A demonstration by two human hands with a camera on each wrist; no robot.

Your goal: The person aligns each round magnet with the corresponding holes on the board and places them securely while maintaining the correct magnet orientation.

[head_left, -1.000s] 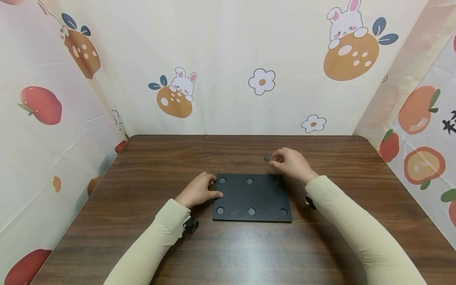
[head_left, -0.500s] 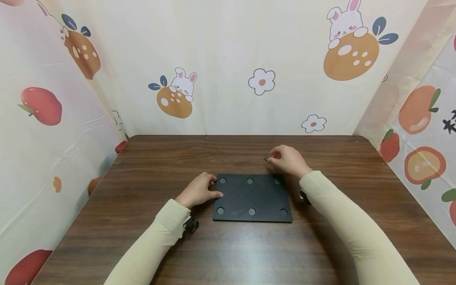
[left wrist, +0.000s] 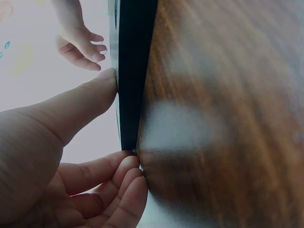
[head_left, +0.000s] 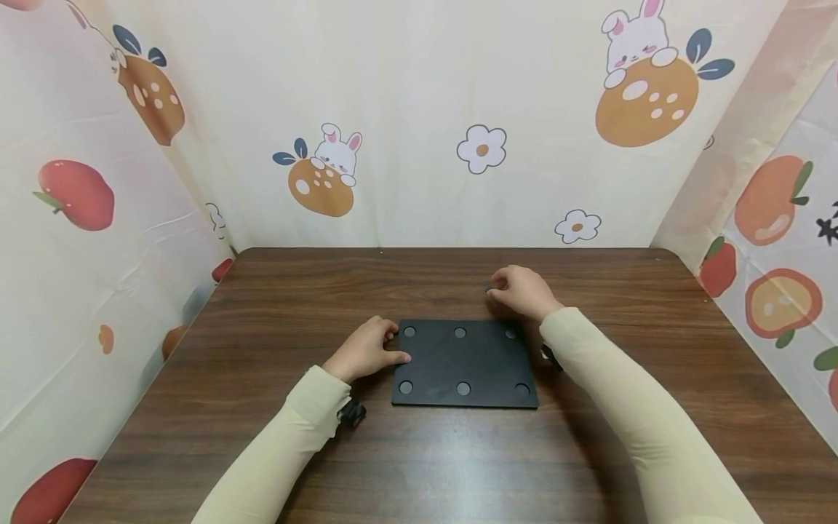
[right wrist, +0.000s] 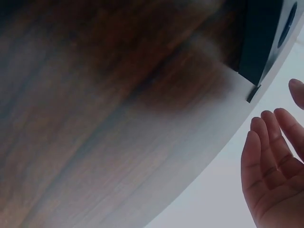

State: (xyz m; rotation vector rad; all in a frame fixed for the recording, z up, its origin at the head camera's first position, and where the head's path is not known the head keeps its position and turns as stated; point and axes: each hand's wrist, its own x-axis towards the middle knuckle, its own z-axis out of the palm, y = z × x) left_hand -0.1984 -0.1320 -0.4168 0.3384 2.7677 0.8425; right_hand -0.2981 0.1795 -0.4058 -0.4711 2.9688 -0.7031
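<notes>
A flat black rectangular board with several round recesses lies on the table. My left hand holds its left edge; in the left wrist view the thumb rests on the board's top face and the curled fingertips meet its edge. Beyond the board's far right part, my right hand reaches over a small dark disc, mostly hidden by the fingers in the head view. In the right wrist view the disc lies on the table near a board corner, apart from the loosely bent fingers.
The brown wood-grain table reaches back to a pale curtain printed with rabbits, fruit and flowers. More printed curtain hangs along both sides. Dark wrist cameras sit at the cuffs of pale sleeves.
My right hand has moved left and slightly away from me, from beside the disc to over it. The left hand and the board have stayed in place.
</notes>
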